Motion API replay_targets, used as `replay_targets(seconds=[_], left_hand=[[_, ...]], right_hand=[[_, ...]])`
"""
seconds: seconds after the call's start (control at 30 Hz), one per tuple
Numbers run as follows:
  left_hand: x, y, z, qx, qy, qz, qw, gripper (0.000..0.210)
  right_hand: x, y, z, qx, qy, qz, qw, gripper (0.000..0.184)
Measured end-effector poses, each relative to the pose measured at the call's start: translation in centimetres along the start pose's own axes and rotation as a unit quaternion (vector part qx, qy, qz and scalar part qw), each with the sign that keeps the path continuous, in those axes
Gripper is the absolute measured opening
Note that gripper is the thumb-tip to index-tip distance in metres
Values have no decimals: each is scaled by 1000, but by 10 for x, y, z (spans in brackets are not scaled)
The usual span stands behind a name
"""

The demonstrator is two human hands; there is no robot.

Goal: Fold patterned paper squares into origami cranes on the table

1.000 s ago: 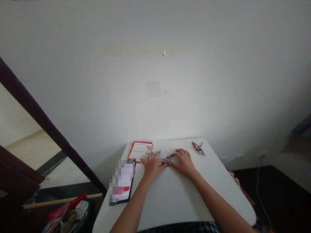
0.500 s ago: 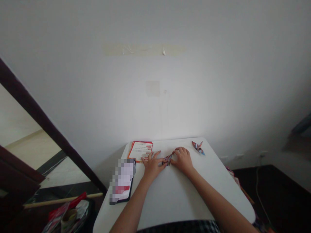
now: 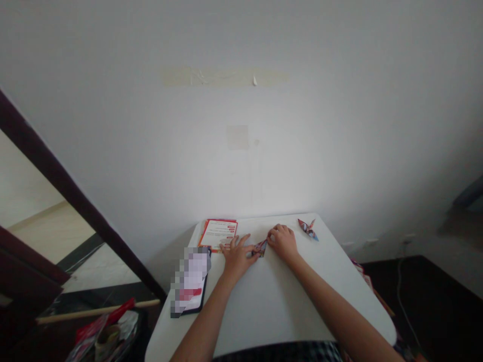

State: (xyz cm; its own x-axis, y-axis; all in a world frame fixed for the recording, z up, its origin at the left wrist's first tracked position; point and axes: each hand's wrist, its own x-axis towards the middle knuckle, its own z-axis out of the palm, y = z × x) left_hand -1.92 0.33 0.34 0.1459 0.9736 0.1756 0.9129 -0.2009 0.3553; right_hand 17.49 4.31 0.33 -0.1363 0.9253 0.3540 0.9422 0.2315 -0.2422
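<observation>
Head view: L hand (image 3: 237, 255) is on the table, thumb + forefinger closed on the L end of a small folded paper (image 3: 261, 248), other fingers splayed toward the printed cards (image 3: 219, 234). R hand (image 3: 283, 242) is bunched at the paper's upper R tip, fingers curled together; thumb mostly hidden, so can't tell if it's pinching or just touching. Folded paper sits btwn the hands, approx. mid-table, dark multicolor print. Another folded piece w/ pointed ends (image 3: 308, 230) lies near the far R corner of the white table (image 3: 279, 317), apart from R hand. Phone (image 3: 194, 281), screen pixelated, is L of the L forearm, just below the cards.
</observation>
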Motion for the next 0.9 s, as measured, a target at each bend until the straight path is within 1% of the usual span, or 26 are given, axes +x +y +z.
replay_targets(seconds=[0.1, 0.2, 0.37, 0.53, 0.77, 0.9], left_hand=[[0, 0, 0, 2, 3, 0, 1000, 18], [0, 1, 0, 7, 6, -1, 1000, 17], [-1, 0, 1, 3, 8, 3, 1000, 16], [-1, 0, 2, 6, 16, 2, 1000, 15], [-2, 2, 1, -1, 13, -3, 1000, 16], [-2, 3, -1, -6, 12, -6, 1000, 17]], right_hand=[[0, -1, 1, -4, 0, 9, 1000, 17], [-1, -2, 4, -11, 14, 15, 1000, 18], [-3, 0, 7, -15, 27, -4, 1000, 20], [-5, 4, 7, 13, 24, -11, 1000, 17], [-6, 4, 5, 50, 23, -4, 998, 14], [-7, 5, 3, 73, 8, -10, 997, 15]])
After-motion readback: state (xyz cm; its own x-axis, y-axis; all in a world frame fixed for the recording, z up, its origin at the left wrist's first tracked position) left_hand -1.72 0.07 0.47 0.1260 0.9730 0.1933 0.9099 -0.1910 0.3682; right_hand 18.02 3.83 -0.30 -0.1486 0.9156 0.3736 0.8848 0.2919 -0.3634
